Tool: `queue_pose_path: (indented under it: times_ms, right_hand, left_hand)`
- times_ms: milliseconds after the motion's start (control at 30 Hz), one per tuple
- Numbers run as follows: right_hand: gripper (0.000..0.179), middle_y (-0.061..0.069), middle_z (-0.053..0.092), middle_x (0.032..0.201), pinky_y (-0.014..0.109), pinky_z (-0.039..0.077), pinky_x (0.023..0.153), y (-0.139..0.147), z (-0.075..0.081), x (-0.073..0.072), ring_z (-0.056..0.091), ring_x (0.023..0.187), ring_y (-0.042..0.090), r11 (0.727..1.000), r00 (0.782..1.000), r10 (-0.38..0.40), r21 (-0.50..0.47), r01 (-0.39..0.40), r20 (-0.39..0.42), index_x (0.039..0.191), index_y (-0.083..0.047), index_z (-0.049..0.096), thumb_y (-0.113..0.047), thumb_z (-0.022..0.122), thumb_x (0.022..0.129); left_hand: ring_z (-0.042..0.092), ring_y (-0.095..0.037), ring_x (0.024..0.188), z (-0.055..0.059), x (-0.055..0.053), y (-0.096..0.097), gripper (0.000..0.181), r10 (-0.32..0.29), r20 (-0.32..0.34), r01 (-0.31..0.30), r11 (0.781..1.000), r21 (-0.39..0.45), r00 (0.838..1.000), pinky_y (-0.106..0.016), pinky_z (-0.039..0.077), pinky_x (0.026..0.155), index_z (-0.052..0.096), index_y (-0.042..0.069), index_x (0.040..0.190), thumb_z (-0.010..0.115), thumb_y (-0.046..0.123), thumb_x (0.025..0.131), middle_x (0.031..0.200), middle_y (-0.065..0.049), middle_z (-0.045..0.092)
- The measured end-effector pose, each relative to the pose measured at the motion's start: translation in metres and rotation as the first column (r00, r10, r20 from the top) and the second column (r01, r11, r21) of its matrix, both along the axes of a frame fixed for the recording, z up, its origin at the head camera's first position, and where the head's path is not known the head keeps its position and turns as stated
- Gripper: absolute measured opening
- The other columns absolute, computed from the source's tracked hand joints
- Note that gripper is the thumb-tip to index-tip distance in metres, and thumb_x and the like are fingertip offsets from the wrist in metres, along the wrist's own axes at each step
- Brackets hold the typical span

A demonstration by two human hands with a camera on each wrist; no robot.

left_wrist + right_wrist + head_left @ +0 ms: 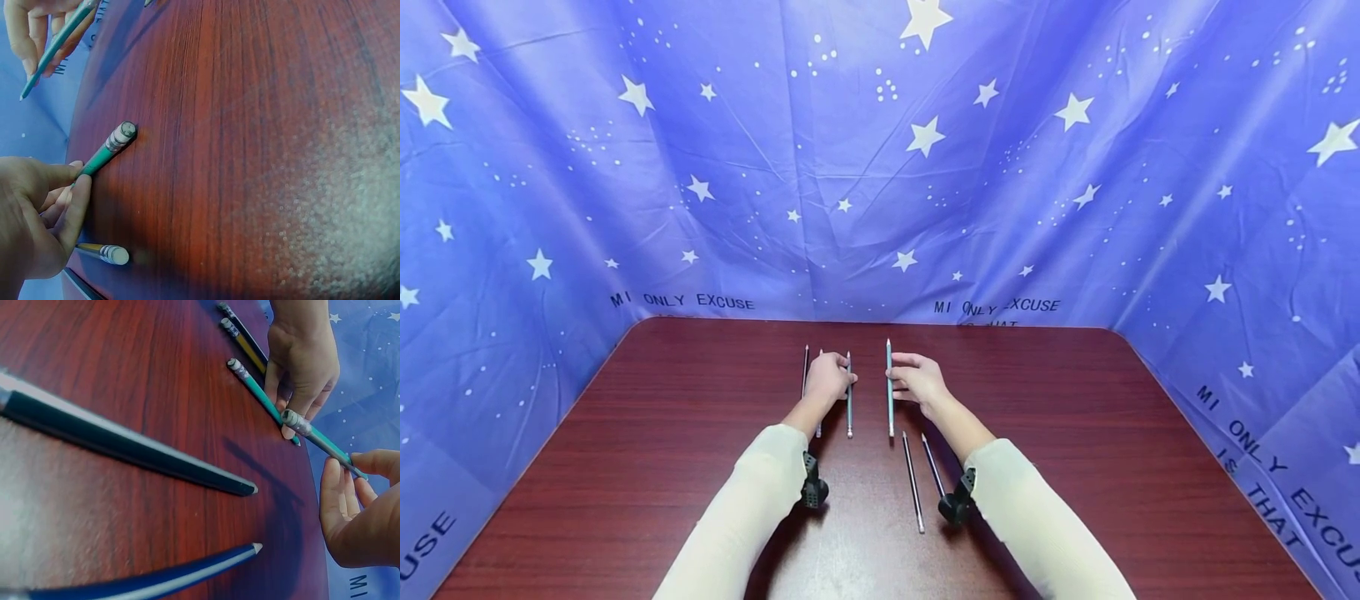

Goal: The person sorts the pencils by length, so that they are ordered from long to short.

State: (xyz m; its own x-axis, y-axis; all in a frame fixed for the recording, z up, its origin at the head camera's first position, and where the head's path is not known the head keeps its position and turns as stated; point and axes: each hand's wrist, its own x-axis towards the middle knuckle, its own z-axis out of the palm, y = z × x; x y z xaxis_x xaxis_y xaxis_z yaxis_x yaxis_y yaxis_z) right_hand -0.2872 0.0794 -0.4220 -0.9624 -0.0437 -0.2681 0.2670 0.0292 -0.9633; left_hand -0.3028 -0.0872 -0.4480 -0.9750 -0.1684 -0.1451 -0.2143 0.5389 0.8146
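My left hand (pixel 827 380) pinches a green pencil (pixel 849 421) between thumb and fingers; its white eraser end points toward me, at or close to the tabletop. To the right, my right hand (pixel 925 385) holds another green pencil (pixel 891 412) by its middle, raised above the table with its shadow below. Left of the first green pencil lie a yellow pencil (pixel 249 351) and a black pencil (pixel 806 367), partly hidden by my left hand. Nearer to me, below the right hand, lie a black pencil (pixel 125 447) and a blue pencil (pixel 156 575).
Everything is on a dark red wood-grain table (pixel 685 467). A blue curtain with white stars (pixel 865 167) hangs behind and along both sides. A black wrist camera (pixel 956 505) on my right arm partly covers the blue pencil.
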Motion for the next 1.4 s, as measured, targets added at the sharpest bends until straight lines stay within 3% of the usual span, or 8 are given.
queue_pose_path:
  times_ms: [433, 733, 1133, 1400]
  right_hand:
    - [0.041, 0.025, 0.067, 0.103, 0.019, 0.053, 0.049, -0.012, -0.009, -0.006, 0.057, 0.056, 0.008, 1.0, 1.0, -0.011, 0.005, 0.011, -0.005, 0.122, -0.003, 0.058, 0.002, 0.061, 0.082]
    - [0.041, 0.012, 0.07, 0.085, 0.023, 0.054, 0.051, -0.019, -0.016, -0.008, 0.056, 0.054, 0.008, 1.0, 1.0, -0.013, 0.023, 0.014, -0.012, 0.121, -0.002, 0.058, 0.003, 0.06, 0.081]
    - [0.039, 0.02, 0.069, 0.1, 0.021, 0.053, 0.05, -0.028, -0.019, -0.009, 0.056, 0.055, 0.008, 0.999, 1.0, -0.002, 0.038, 0.002, 0.004, 0.122, -0.003, 0.058, 0.002, 0.059, 0.083]
    - [0.037, 0.019, 0.07, 0.096, 0.022, 0.053, 0.05, -0.03, -0.022, -0.011, 0.056, 0.053, 0.007, 0.999, 1.0, 0.006, 0.045, -0.006, 0.014, 0.121, -0.002, 0.058, 0.001, 0.058, 0.084]
  left_hand:
    - [0.06, -0.01, 0.053, 0.0, 0.003, 0.0, 0.03, -0.009, -0.02, 0.009, 1.0, -0.002, 1.0, -0.023, 0.054, 0.049, 0.062, -0.001, 0.109, 0.071, 0.009, 0.081, 0.094, -0.012, 0.07]
    - [0.066, -0.016, 0.063, 0.0, 0.005, 0.001, 0.032, -0.016, -0.037, 0.016, 1.0, 0.009, 0.999, -0.025, 0.055, 0.052, 0.062, -0.001, 0.112, 0.07, 0.008, 0.082, 0.099, -0.015, 0.069]
    - [0.061, -0.011, 0.054, 0.001, 0.006, 0.001, 0.03, -0.024, -0.065, 0.023, 1.0, -0.009, 0.998, -0.024, 0.054, 0.049, 0.062, -0.002, 0.109, 0.07, 0.007, 0.081, 0.094, -0.013, 0.069]
    - [0.063, -0.012, 0.057, 0.001, 0.006, 0.002, 0.03, -0.028, -0.081, 0.027, 1.0, -0.013, 0.996, -0.023, 0.055, 0.049, 0.063, -0.002, 0.109, 0.07, 0.006, 0.081, 0.092, -0.012, 0.069]
